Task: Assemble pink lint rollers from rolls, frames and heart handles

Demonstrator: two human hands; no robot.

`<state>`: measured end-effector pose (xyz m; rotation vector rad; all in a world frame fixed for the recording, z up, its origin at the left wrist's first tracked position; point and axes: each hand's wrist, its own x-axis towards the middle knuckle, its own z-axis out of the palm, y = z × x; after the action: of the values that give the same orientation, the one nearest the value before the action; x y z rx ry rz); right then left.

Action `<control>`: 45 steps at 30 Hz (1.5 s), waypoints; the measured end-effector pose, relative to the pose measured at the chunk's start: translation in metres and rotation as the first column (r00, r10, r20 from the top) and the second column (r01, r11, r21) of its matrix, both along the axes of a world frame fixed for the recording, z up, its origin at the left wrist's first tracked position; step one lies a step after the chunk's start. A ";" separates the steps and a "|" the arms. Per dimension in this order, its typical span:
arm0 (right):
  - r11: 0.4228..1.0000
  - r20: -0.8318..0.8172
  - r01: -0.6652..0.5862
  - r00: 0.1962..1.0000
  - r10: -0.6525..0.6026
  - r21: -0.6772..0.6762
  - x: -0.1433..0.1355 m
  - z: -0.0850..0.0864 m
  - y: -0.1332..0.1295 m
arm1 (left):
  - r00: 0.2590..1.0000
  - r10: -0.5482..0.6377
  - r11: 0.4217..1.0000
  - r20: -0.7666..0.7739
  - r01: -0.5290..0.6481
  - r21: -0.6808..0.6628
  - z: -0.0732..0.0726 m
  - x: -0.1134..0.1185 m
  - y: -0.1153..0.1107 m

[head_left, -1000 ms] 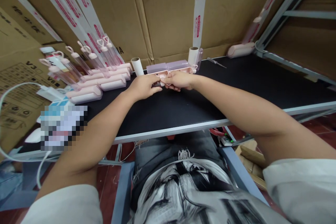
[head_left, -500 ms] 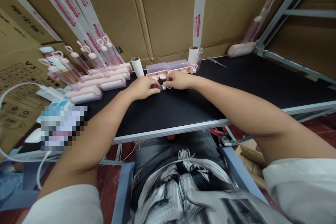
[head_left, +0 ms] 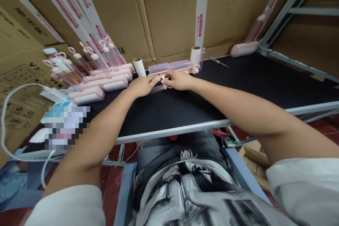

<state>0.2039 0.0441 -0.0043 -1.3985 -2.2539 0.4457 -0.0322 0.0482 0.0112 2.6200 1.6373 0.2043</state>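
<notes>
Viewing remotely, I start at the left, where a bottle [head_left: 50, 52] stands behind several pink cases [head_left: 88, 94] and a cluster of clear tubes [head_left: 84, 63] with pink caps (some of the loops on top are heart-shaped). A white roll [head_left: 139, 67] comes next, upright just behind the left hand [head_left: 143, 86]. That hand has its fingers bent and tips together at the pink trays [head_left: 189, 70]; I can't tell whether it grips anything. A loose tube [head_left: 158, 89] lies on the desk [head_left: 172, 113] in front of its fingertips, cap end to the right. Behind the trays I see purple lids [head_left: 158, 68]. The right hand [head_left: 180, 79] has its fingers curled, thumb and forefinger near a pink disc [head_left: 164, 77]; a pinch there I can't confirm. Farther right are a second roll [head_left: 195, 55], a screwdriver [head_left: 219, 62] and, near the desk's back edge, another case [head_left: 244, 48].
</notes>
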 end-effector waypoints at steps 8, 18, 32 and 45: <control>0.965 0.089 -0.162 0.985 0.147 0.206 -0.012 -0.007 -0.004 | 0.990 -0.018 1.000 -0.141 0.015 -0.021 0.000 0.004 0.002; 0.990 0.097 -0.128 0.988 0.122 0.063 -0.009 -0.006 0.000 | 0.992 -0.127 0.989 -0.015 0.126 -0.079 0.001 -0.007 0.006; 0.995 0.064 -0.088 0.994 0.085 0.048 -0.008 0.009 -0.011 | 0.976 -0.156 0.937 0.152 0.195 -0.291 0.012 -0.007 -0.001; 0.989 0.222 -0.092 0.973 0.065 0.114 -0.018 -0.002 -0.013 | 0.962 -0.218 0.948 0.167 0.249 -0.197 0.000 -0.015 0.011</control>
<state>0.1856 0.0313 -0.0062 -1.3558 -2.4716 0.1801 -0.0469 0.0594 0.0112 2.5380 1.2159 0.1868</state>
